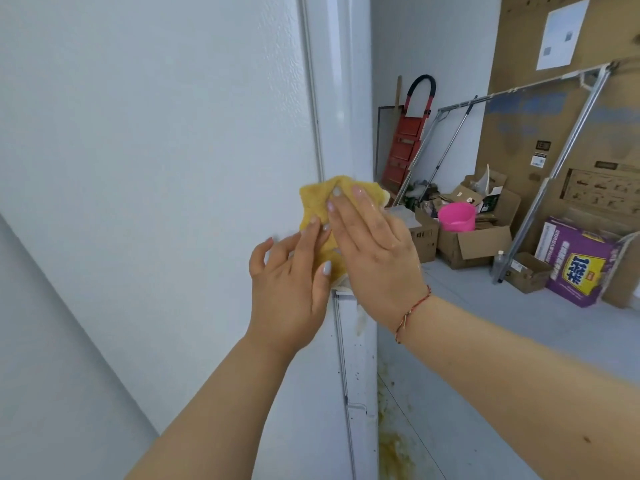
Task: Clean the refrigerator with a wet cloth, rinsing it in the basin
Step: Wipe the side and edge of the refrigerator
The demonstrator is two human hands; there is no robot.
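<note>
The white refrigerator fills the left half of the view, its side edge running down the middle. A yellow cloth lies against that edge at mid height. My right hand presses the cloth flat with straight fingers. My left hand is just below and to the left, its fingertips touching the cloth's lower part. Yellowish stains and dark specks mark the fridge side lower down. No basin is in view.
To the right, a pink bucket sits among open cardboard boxes on the grey floor. A red step ladder leans on the wall, a metal rack frame stands beside a purple box.
</note>
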